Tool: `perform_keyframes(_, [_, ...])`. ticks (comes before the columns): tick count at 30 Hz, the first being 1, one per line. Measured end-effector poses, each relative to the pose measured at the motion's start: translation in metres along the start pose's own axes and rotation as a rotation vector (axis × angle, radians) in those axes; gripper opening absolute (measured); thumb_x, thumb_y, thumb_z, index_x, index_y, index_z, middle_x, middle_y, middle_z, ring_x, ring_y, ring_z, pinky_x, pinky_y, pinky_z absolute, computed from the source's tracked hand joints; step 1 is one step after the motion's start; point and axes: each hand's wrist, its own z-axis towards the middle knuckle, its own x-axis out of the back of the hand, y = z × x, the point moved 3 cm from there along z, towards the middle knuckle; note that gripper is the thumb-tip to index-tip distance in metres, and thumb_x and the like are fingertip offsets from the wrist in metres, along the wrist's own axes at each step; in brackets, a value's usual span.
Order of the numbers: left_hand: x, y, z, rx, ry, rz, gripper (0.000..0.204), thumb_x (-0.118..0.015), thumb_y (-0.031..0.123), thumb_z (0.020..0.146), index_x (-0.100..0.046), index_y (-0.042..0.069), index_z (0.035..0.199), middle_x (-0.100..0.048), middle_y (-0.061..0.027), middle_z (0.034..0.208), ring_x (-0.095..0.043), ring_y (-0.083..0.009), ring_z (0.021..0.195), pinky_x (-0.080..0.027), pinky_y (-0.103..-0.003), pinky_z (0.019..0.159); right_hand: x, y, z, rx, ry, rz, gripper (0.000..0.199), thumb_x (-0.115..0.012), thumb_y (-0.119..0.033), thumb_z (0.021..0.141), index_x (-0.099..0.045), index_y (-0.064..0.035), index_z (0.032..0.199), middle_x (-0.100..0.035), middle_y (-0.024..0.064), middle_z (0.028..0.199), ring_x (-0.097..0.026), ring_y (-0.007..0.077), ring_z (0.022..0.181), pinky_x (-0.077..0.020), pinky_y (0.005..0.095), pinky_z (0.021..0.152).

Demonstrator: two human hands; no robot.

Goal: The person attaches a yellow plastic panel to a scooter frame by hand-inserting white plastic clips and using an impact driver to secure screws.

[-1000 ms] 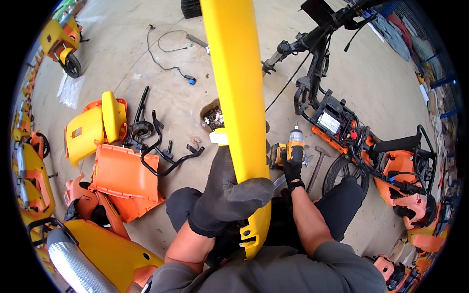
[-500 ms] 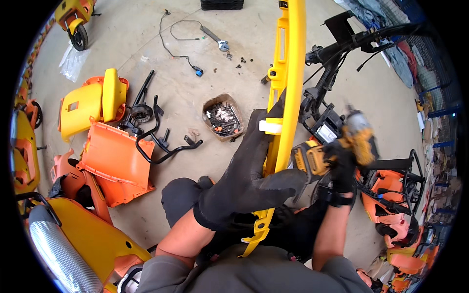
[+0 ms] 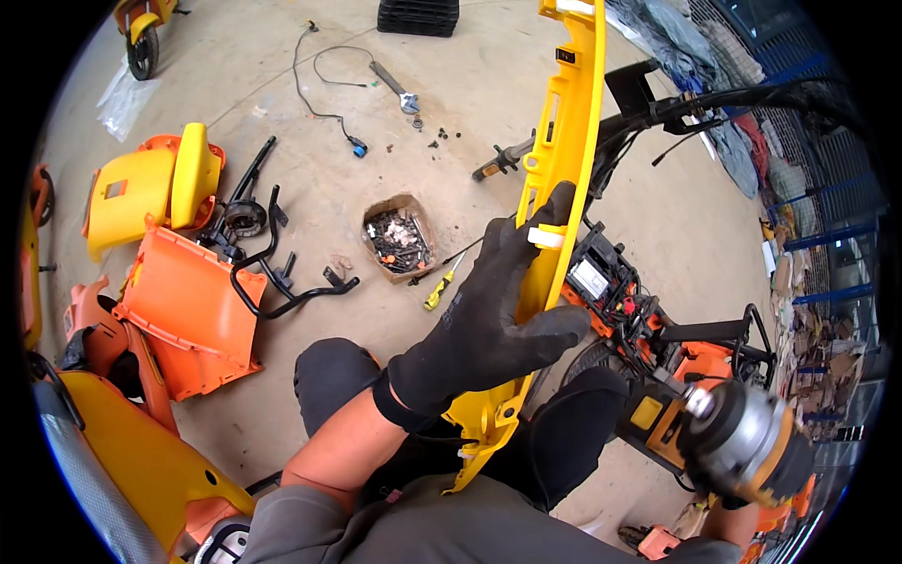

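The yellow panel [image 3: 540,282] is standing lengthwise in front of the torso, its long axis running from the lap up past the picture's top edge and leaning slightly right. The gloved left hand [image 3: 484,329] is the nearer one: it is gripping the panel near mid-length, thumb crossing over it and fingers spreading along it beside a white clip [image 3: 545,237]. The right hand [image 3: 705,475] is holding a power driver [image 3: 742,442] to the right of the panel and well apart from it, the nose pointing up and left. Blur and the driver's body are hiding most of that hand's fingers, while the picture's edge is cutting off the panel's top end.
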Motion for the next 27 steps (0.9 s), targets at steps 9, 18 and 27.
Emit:
perform_keyframes(9, [-0.006,-0.004,-0.002,-0.184,0.059,0.085,0.087,-0.074,0.024,0.080,-0.030,0.004,0.153,-0.049,-0.0143,0.103,-0.043,-0.0261,0.091,-0.043,-0.038,0.082,-0.060,-0.072,0.020,0.148,-0.401,-0.105,0.053,-0.065,-0.014,0.089,-0.047,-0.0007,0.137,-0.060,0.0067,0.104,-0.059,0.0173,0.087,-0.0491,0.0300,0.076])
perform_keyframes(18, [-0.008,-0.004,-0.002,-0.199,0.050,0.098,0.089,-0.076,0.022,0.078,-0.031,0.003,0.153,-0.051,-0.0157,0.129,-0.045,-0.0312,0.096,-0.043,-0.041,0.090,-0.062,-0.091,0.013,0.140,-0.441,-0.125,0.050,-0.065,-0.015,0.088,-0.051,-0.0020,0.135,-0.062,0.0073,0.106,-0.060,0.0183,0.090,-0.0497,0.0309,0.079])
perform_keyframes(27, [-0.012,-0.008,-0.003,-0.223,0.053,0.073,0.090,-0.076,0.022,0.076,-0.032,0.004,0.153,-0.049,-0.0143,0.141,-0.043,-0.0315,0.101,-0.041,-0.042,0.095,-0.058,-0.104,0.015,0.242,-0.428,-0.278,0.047,-0.065,-0.016,0.088,-0.054,-0.0033,0.132,-0.063,0.0079,0.107,-0.062,0.0194,0.093,-0.0503,0.0319,0.082])
